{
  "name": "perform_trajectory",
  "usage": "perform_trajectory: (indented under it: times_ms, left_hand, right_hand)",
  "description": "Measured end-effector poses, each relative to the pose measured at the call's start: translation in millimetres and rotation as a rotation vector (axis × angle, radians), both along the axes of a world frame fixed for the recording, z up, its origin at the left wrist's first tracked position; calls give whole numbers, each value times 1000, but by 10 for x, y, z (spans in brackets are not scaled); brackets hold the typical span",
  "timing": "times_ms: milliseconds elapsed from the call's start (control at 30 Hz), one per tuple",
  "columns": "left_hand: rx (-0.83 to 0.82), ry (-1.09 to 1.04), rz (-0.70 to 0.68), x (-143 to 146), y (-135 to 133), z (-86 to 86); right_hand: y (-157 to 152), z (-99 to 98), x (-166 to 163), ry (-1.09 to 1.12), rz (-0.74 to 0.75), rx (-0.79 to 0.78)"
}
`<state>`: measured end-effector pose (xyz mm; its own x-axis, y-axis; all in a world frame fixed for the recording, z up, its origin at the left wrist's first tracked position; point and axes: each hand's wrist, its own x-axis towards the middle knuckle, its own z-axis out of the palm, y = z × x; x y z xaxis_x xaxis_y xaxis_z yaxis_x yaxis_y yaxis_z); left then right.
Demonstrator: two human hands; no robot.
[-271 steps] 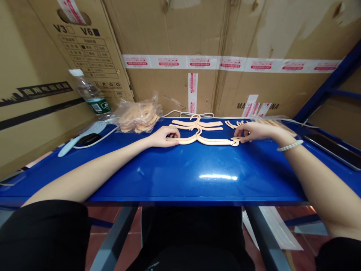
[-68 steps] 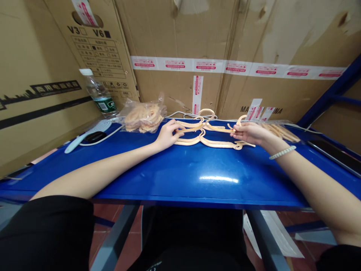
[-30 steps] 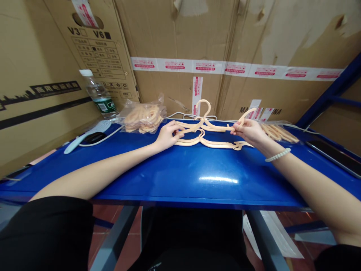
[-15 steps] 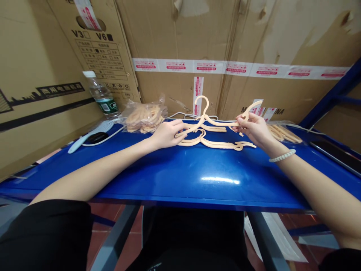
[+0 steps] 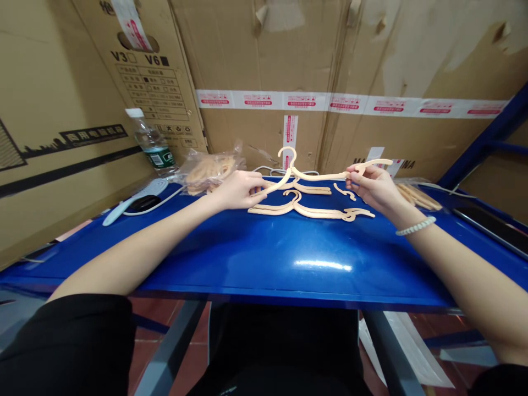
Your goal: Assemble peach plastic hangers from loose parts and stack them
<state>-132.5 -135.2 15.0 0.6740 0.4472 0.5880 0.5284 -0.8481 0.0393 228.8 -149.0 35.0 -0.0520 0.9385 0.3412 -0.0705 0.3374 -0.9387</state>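
A peach-coloured hanger is held up above the blue table, hook uppermost, its two arms sloping out between the hands. The left hand reaches in from the side, back of the hand up, fingers curled and closed around the outer end of the hanger's left arm. The right hand is turned partly upward, thumb and fingers pinching a curved piece right where the hanger's other arm ends; whether the two are joined there cannot be told. Both forearms stretch forward over the table, angled inward, the right wrist bent and wearing a beaded bracelet. Below the held hanger, a front set of hanger parts lies flat, with a rear set behind it. A loose small piece lies near the right hand. Behind the left hand sits a clear bag of similar parts.
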Motion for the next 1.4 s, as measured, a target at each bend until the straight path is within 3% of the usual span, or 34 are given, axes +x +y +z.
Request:
perform_trajectory:
  times_ms: [200,400,533,733,933,1200,1400]
  left_hand:
    - [95,113,106,-99,103,-44]
    - [202,284,172,-189,170,-24]
    - [236,304,207,-210,159,53]
    - [67,394,222,-229,77,146]
    - [-49,485,214,-156,19,116]
    - [-275,552,121,-83,-39,145]
    - [-302,590,84,-34,-64,111]
  right_hand:
    - [31,34,106,11,101,-35]
    - [131,86,318,43,32,-178]
    - [153,91,389,11,74,-191]
    - [214,83,636,-340,192,-185]
    - [253,143,851,-725,289,-147]
    - [239,210,803,-1157,428,-133]
    - [271,131,742,-1303,497,-96]
